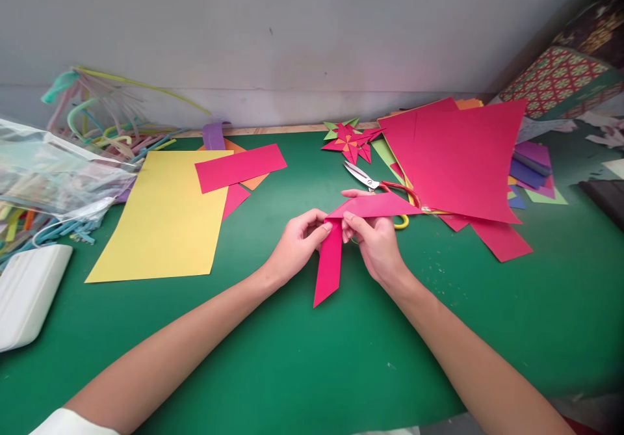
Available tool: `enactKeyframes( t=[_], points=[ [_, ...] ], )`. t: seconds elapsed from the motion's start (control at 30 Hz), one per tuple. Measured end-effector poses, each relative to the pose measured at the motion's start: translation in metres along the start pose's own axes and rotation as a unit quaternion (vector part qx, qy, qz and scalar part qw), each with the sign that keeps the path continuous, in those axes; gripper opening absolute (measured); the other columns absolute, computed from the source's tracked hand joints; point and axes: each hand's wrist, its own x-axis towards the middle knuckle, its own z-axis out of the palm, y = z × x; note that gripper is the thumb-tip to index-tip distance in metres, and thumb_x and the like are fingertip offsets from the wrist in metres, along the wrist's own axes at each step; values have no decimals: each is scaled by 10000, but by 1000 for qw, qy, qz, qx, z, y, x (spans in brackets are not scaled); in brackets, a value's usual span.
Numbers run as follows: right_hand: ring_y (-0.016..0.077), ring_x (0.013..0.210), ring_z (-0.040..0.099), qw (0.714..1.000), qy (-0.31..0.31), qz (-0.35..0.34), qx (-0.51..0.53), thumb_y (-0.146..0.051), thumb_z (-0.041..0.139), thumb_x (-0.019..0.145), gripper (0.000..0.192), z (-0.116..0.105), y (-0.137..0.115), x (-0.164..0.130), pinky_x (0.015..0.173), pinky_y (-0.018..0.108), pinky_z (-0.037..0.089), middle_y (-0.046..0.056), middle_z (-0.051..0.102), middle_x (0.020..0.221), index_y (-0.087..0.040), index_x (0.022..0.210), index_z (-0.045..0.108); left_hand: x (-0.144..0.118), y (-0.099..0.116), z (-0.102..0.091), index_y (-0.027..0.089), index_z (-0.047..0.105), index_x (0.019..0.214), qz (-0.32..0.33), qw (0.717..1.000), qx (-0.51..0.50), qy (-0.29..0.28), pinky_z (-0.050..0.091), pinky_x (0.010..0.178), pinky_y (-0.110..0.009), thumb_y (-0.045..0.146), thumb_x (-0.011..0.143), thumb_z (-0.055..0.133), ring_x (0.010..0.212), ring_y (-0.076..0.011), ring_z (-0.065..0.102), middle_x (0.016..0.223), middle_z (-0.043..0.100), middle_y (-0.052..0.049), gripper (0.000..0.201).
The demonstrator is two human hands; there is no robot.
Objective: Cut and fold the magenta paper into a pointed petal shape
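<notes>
A folded red paper strip (330,259) is held between my two hands over the green tabletop. It bends at a corner, one arm hanging down toward me and the other reaching right to a pointed end. My left hand (302,240) pinches the corner with thumb and fingers. My right hand (373,237) grips the strip just right of the fold, thumb on top, some fingers hidden behind the paper. Scissors (363,176) with red and yellow handles lie just beyond, partly covered by the strip. Farther back sit folded red and green paper stars (348,141).
Large red sheets (458,162) are piled at the right. On the left lies a yellow sheet (160,220) with a red rectangle (241,167) overlapping it. Pipe cleaners (97,129), a clear plastic bag (58,168) and a white box-like object (34,295) occupy the far left.
</notes>
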Motion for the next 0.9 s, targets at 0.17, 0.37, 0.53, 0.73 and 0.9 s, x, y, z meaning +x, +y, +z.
enactKeyframes(
  t=[0.17, 0.37, 0.53, 0.73, 0.9],
  points=[
    [139, 573, 522, 1000, 18, 11, 1, -382, 741, 923, 339, 1, 1, 0, 559, 279, 472, -46, 615, 721, -254, 1221, 642, 1, 0, -1, 174, 633, 898, -1, 1000, -13, 9, 512, 724, -266, 439, 954, 687, 765, -155, 628, 851, 683, -14, 276],
    [166, 644, 616, 998, 63, 8, -32, -448, 832, 857, 276, -1, 4, 3, 627, 314, 553, 25, 690, 752, -197, 813, 728, 1, 0, -1, 184, 633, 893, 12, 999, -27, 28, 480, 694, -251, 447, 942, 708, 721, -136, 582, 818, 645, 3, 278],
    [235, 802, 731, 997, 59, 34, -32, -483, 842, 849, 302, -2, 5, 4, 785, 387, 619, 66, 775, 885, -201, 930, 771, 1, -1, -2, 186, 645, 906, 27, 999, -24, 31, 481, 699, -251, 469, 936, 717, 730, -138, 566, 825, 627, 2, 293],
    [242, 837, 761, 998, 29, 51, 22, -455, 858, 836, 290, -3, 8, 4, 848, 392, 626, 62, 800, 876, -186, 919, 790, 1, -1, -1, 184, 652, 952, 37, 999, -11, 17, 513, 734, -258, 464, 956, 703, 791, -149, 608, 887, 656, -11, 284],
    [254, 833, 748, 996, 79, 39, -16, -444, 872, 808, 269, -2, 9, 3, 791, 380, 619, 62, 796, 876, -198, 869, 780, 0, 5, -3, 186, 652, 971, 44, 997, 57, 11, 538, 672, -268, 494, 1027, 591, 722, -152, 619, 817, 638, -11, 319]
  ],
)
